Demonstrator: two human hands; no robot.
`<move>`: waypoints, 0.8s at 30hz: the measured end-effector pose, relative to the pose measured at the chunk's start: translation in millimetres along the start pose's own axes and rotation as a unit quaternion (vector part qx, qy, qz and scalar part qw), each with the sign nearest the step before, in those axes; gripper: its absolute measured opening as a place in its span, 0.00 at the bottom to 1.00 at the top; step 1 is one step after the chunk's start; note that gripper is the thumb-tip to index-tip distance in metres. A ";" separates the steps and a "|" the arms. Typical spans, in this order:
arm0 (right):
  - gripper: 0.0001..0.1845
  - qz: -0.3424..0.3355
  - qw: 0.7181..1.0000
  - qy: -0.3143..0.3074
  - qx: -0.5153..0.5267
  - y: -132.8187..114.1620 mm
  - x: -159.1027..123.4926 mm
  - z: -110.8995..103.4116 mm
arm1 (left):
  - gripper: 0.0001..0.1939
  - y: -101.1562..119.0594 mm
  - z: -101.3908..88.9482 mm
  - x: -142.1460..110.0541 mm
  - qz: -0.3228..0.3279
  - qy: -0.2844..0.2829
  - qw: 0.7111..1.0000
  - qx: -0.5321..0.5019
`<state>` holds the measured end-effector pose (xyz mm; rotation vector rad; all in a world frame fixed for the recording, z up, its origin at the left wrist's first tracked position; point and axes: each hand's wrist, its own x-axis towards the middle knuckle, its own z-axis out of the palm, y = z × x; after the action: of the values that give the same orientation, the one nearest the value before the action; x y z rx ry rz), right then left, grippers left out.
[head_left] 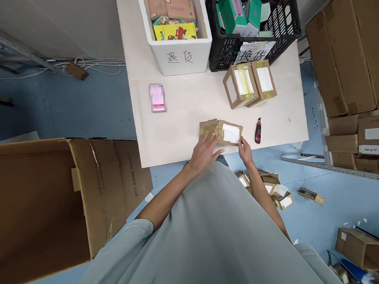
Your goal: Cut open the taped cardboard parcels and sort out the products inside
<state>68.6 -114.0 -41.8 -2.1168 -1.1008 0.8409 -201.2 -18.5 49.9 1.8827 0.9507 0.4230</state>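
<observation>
Room, head view: blue floor [108,110] all around, a big open box [105,193] gaping on the left, and a pale table [176,130] front and centre.
Small carton: the action is on this one [231,133], lying near the table's near edge, white label up, its left part creased; whether it is open, I cannot tell.
Left hand: palm down [205,151] over the carton's left part, fingers spread, steadying it by the look of things.
Right hand: thumb and fingertips [245,151] pinched on the carton's near right corner.
Cutter: red and black [258,132], lying loose just right of the right hand.
Done, I'd judge: floor cartons [270,182] with loose flaps look dealt with; books [175,31] sit in the white bin [180,60], green boxes [232,8] in the black crate [221,51].
Not yet done, I'd judge: two taped boxes [244,82], side by side in front of the crate, look unopened.
Pink item: alone [157,98] on the table's left, too blurred to name.
</observation>
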 end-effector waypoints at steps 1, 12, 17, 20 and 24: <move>0.41 0.006 1.000 0.004 0.002 -6.3 -1.7 1.5 | 0.37 -5.9 -3.4 -0.4 -0.008 0.010 1.000 0.001; 0.31 -0.112 0.992 -0.041 -0.052 -96.5 -36.5 40.2 | 0.28 -85.9 -35.9 -22.8 -0.157 0.086 0.984 -0.008; 0.29 -0.166 0.980 -0.090 -0.057 -145.3 -64.4 65.2 | 0.28 -105.7 -51.1 -37.0 -0.184 0.147 0.972 0.008; 0.31 -0.180 0.975 -0.113 -0.060 -167.2 -71.2 81.6 | 0.29 -116.2 -64.7 -39.0 -0.195 0.134 0.972 0.018; 0.33 -0.181 0.977 -0.096 -0.055 -168.0 -64.9 87.0 | 0.24 -117.1 -72.1 -33.8 -0.214 0.125 0.968 0.026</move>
<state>-105.9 -70.8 46.0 -1.8629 -1.6094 0.8329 -319.5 27.5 -12.8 1.6311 1.5119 0.3787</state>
